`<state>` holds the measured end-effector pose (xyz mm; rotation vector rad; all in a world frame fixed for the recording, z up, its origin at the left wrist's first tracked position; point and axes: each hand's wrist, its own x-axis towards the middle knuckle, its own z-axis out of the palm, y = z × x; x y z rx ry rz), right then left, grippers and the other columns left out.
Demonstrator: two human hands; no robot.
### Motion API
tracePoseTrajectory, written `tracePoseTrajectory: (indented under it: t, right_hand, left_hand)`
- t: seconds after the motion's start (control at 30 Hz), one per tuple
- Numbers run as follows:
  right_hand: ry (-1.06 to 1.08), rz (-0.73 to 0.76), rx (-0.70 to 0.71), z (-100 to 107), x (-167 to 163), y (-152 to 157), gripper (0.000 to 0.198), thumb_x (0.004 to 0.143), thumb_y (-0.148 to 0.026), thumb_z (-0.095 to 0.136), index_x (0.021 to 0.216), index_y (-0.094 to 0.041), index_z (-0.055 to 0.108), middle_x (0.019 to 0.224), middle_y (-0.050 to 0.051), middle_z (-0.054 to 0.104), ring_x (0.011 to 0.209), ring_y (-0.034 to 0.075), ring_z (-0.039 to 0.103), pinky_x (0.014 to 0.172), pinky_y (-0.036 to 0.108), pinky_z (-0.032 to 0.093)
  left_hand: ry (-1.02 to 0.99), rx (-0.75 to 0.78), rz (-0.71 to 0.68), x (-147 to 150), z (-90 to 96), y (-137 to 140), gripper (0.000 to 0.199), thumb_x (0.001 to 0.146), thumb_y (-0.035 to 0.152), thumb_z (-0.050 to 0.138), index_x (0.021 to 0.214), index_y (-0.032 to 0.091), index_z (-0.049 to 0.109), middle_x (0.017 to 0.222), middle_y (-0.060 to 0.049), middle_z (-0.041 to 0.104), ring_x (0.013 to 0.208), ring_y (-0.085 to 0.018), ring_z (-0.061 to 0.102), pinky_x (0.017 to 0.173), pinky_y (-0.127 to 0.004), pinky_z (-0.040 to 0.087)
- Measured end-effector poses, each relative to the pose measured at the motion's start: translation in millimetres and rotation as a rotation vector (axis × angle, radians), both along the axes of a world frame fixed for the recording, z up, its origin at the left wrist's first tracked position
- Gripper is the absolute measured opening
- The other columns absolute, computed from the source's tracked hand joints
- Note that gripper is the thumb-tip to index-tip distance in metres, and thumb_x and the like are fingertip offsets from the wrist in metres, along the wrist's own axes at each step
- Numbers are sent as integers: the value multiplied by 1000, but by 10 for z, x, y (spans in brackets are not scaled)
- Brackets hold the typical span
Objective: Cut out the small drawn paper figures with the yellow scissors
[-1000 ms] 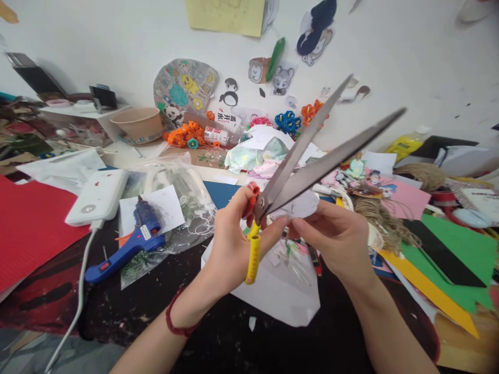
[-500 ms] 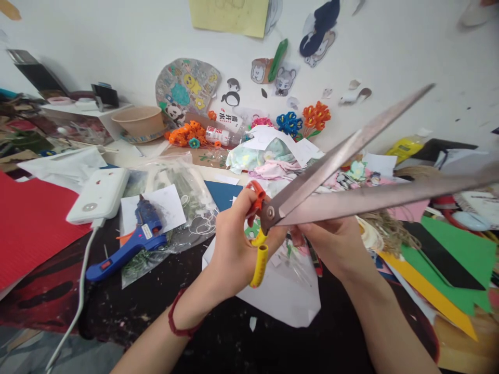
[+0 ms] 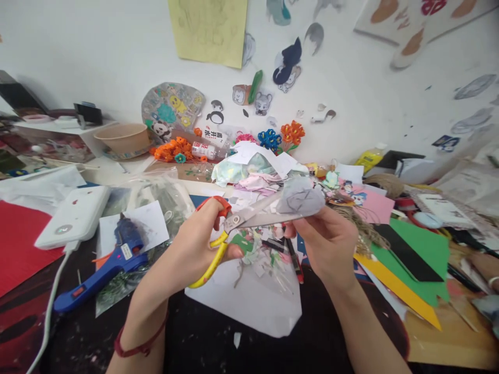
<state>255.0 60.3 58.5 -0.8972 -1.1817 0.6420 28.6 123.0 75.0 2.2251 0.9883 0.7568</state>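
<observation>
My left hand (image 3: 193,246) is closed on the scissors (image 3: 235,220), which have an orange-red handle and a yellow one. Their parted blades point right, one in front of a small greyish paper piece (image 3: 298,198) with pencil lines; where the other blade ends is hidden. Thumb and fingers of my right hand (image 3: 331,239) pinch that paper at its lower right edge. Below both hands, paper scraps (image 3: 259,257) in several colours lie on a white sheet (image 3: 249,306).
A blue glue gun (image 3: 105,275) and a white power bank (image 3: 74,215) with a cable lie to the left. Behind the hands rises a heap of pastel scraps (image 3: 257,166). Green card (image 3: 417,249), twine and a black slab (image 3: 409,254) lie on the right.
The scissors have swung down from pointing up and right, and their blades have come closer together. The greyish paper now shows between the hands. The view has shifted to the right and up.
</observation>
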Motion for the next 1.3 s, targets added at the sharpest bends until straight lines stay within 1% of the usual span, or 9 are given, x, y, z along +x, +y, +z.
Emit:
tracePoseTrajectory:
  t: [0.07,0.17,0.27,0.43,0.67,0.83,1.0,1.1,1.3]
  right_hand:
    - [-2,-11,-25,-4,-9,-6,10,83,-23,77,92,-23,77,73,0,74,58,15,68,56,30,62]
    - [-1,-27,-49,-12,-33,-9,15,78,-22,80,93,-22,78,79,2,77,63,17,72,56,30,64]
    - [-9,-14,-38,-18,-53,-10,16,76,-19,81,91,-23,79,76,1,77,60,16,72,55,27,63]
    - [-79,-36,-93,-8,-65,-28,16,76,-17,80,92,-22,80,75,2,78,55,17,71,53,28,63]
    - [-148,-55,-41,68,-88,-27,24,70,-7,78,87,-24,81,76,-1,78,63,17,73,57,25,62]
    - [-253,-90,22,63,-69,-31,18,75,-10,77,86,-24,79,78,0,78,66,17,73,62,28,62]
    - [-375,-167,59,29,-40,-46,13,79,-14,76,85,-24,79,74,-1,75,67,18,69,64,30,59]
    - [-407,-195,70,10,-28,-46,11,80,-16,76,86,-25,79,76,0,75,72,20,69,70,33,58]
    - [-426,-186,69,-20,-4,-31,15,80,-14,75,89,-25,78,83,1,76,79,22,70,75,35,56]
  left_hand:
    - [19,-35,-55,29,1,-24,37,80,43,65,100,20,46,93,-2,52,80,-20,48,71,-34,39]
    - [37,-21,-61,85,-10,-49,34,78,39,69,95,21,45,94,-2,55,79,-20,49,71,-33,39]
    - [19,6,-57,137,-17,-65,36,77,38,72,91,22,44,96,-4,57,80,-20,50,70,-32,40]
    - [-13,23,-53,185,-12,-88,36,75,37,74,87,23,43,91,-3,58,79,-21,52,67,-31,39]
    - [-6,-3,-61,184,-20,-84,36,76,38,74,89,22,44,93,-4,57,80,-22,52,68,-32,39]
    - [-2,8,-38,186,-26,-88,37,74,36,75,89,22,45,92,-3,57,79,-22,52,68,-32,39]
    - [-16,35,-38,187,-41,-90,35,78,40,73,90,22,46,92,-3,59,80,-21,53,67,-31,39]
    - [-11,46,-27,191,-59,-85,35,79,43,72,91,22,46,92,-4,59,79,-21,54,66,-31,39]
    - [41,98,-1,188,-102,-67,36,82,43,69,98,21,45,95,-4,57,77,-20,52,68,-32,39]
